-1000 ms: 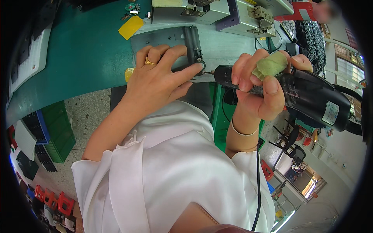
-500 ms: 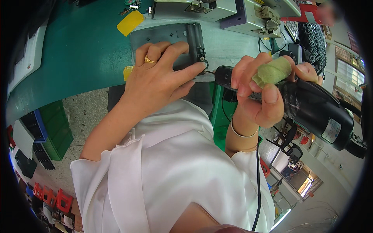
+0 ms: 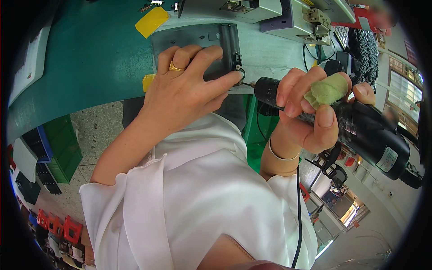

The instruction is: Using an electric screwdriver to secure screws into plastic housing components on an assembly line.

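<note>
A dark plastic case [image 3: 195, 38] lies near the front edge of a green table [image 3: 99, 58]. The left hand [image 3: 182, 87] presses palm-down over it, index fingertip at its right corner; whether thumb and fingers clamp the edge, I cannot tell. The right hand [image 3: 308, 108], one finger in a pale green wrap [image 3: 330, 89], is closed round a black power screwdriver [image 3: 371, 137]. Its thin bit [image 3: 247, 84] points at that corner, just beside the index fingertip. A slip there could jab the finger, most likely if the bulky tool tilts. Should the left hand's pressure ease, the case could twist and get scratched. Further out lie two yellow pieces [image 3: 152, 22], with metal boxes [image 3: 234, 10] behind.
</note>
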Motion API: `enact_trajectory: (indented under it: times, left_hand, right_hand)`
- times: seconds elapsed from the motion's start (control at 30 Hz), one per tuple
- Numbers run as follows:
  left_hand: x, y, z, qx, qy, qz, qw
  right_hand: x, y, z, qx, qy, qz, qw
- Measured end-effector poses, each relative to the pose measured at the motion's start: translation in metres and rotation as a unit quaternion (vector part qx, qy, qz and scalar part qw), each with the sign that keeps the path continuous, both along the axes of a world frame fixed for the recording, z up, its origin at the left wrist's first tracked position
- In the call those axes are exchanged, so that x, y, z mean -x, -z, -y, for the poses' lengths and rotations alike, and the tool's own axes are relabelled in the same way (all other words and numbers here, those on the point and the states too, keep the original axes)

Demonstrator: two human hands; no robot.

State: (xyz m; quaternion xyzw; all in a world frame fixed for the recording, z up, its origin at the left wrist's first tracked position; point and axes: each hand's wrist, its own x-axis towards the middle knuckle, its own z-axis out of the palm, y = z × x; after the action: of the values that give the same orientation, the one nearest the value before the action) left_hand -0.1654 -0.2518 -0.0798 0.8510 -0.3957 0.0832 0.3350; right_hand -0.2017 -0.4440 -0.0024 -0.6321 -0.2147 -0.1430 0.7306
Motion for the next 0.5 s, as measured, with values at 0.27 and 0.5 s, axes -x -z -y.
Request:
enact_trajectory:
  times: [0.27,0.5]
  left_hand:
    - [0.001,0.001,0.0,0.002,-0.001,0.003,1.0]
    - [0.0,0.002,0.001,0.005,-0.005,0.002,1.0]
  right_hand:
    - [0.002,0.0,-0.005,-0.002,0.038,0.019,0.999]
    - [0.006,-0.006,-0.012,-0.049,0.12,-0.049,0.99]
